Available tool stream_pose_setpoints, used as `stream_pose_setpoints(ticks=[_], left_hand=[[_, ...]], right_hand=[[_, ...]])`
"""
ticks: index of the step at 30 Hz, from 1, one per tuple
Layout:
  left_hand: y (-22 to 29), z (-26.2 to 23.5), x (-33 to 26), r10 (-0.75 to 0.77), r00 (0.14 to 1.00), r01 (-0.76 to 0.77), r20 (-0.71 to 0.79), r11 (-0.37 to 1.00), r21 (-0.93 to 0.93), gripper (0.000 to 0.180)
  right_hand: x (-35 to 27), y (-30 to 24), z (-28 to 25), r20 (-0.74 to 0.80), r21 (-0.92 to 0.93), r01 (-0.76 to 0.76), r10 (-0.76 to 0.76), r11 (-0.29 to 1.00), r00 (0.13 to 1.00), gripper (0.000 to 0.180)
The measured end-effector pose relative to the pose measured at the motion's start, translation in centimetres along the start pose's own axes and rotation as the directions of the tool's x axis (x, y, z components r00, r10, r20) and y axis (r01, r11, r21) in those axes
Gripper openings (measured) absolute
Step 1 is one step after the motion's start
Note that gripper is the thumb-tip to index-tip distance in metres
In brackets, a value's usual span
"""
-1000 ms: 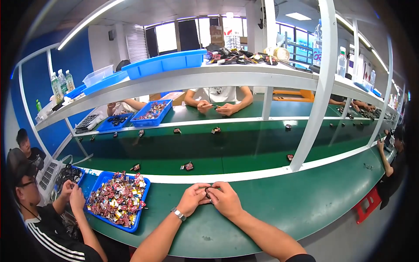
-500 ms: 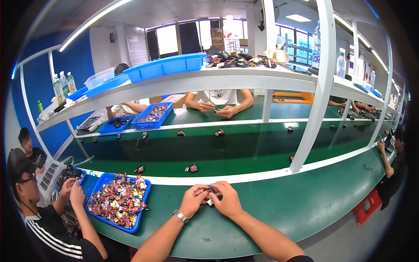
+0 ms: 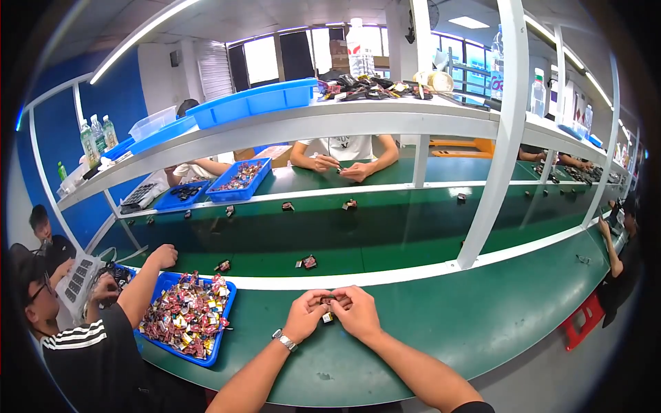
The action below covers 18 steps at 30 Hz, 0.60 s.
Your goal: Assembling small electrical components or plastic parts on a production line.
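Note:
Above the green work surface [image 3: 406, 323], my left hand [image 3: 307, 318] and my right hand [image 3: 355, 315] meet at the fingertips. Both are closed on a small dark red and black part [image 3: 327, 317] with a white tab, which hangs down below the fingers. Fingers cover most of the part, so its exact kind cannot be made out. A metal-banded watch sits on my left wrist. To the left of my hands, a blue tray [image 3: 230, 311] holds a heap of similar small red, white and yellow parts.
Beyond a white rail [image 3: 275, 283] runs a green conveyor belt [image 3: 406, 251] with scattered small parts. A white post [image 3: 493, 158] and an overhead shelf [image 3: 330, 128] with blue bins stand ahead. A co-worker's arm [image 3: 146, 279] extends at the left; another person sits opposite.
The part between my fingers has turned slightly, its white tab now lower. The co-worker at the left has stretched an arm toward the belt. Parts on the belt have shifted slightly right.

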<state>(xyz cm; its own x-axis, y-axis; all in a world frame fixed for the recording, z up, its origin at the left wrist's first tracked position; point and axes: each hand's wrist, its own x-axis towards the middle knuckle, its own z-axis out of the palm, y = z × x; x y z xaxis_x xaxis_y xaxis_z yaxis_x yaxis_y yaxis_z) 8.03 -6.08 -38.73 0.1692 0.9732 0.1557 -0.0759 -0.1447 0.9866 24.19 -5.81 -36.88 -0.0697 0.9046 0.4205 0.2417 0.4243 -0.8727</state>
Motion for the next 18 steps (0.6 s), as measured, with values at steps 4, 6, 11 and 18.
stream_pose_setpoints(ticks=[4, 6, 11, 18], left_hand=[[0.5, -0.2, -0.2, -0.014, 1.0, 0.013, -0.014, 0.997, -0.082, 0.03], [0.9, -0.4, -0.1, -0.024, 0.998, 0.016, -0.054, 0.991, -0.134, 0.029], [0.0, -2.2, 0.7, 0.05, 0.96, -0.05, -0.274, 0.999, 0.009, 0.025], [-0.6, -3.3, 1.1, 0.119, 0.923, -0.084, -0.367, 0.99, 0.11, 0.015]], right_hand=[[0.1, 0.4, 0.2, 0.014, 0.039, -0.072, 0.071, 0.997, 0.997, 0.018], [1.3, 1.8, -0.6, -0.007, -0.019, -0.073, 0.073, 0.997, 0.997, 0.018], [9.9, 6.1, -3.7, -0.268, -0.195, -0.24, 0.184, 0.951, 0.946, 0.015], [12.4, 7.3, -3.0, -0.271, -0.797, -0.084, -0.229, 0.599, 0.935, 0.023]])
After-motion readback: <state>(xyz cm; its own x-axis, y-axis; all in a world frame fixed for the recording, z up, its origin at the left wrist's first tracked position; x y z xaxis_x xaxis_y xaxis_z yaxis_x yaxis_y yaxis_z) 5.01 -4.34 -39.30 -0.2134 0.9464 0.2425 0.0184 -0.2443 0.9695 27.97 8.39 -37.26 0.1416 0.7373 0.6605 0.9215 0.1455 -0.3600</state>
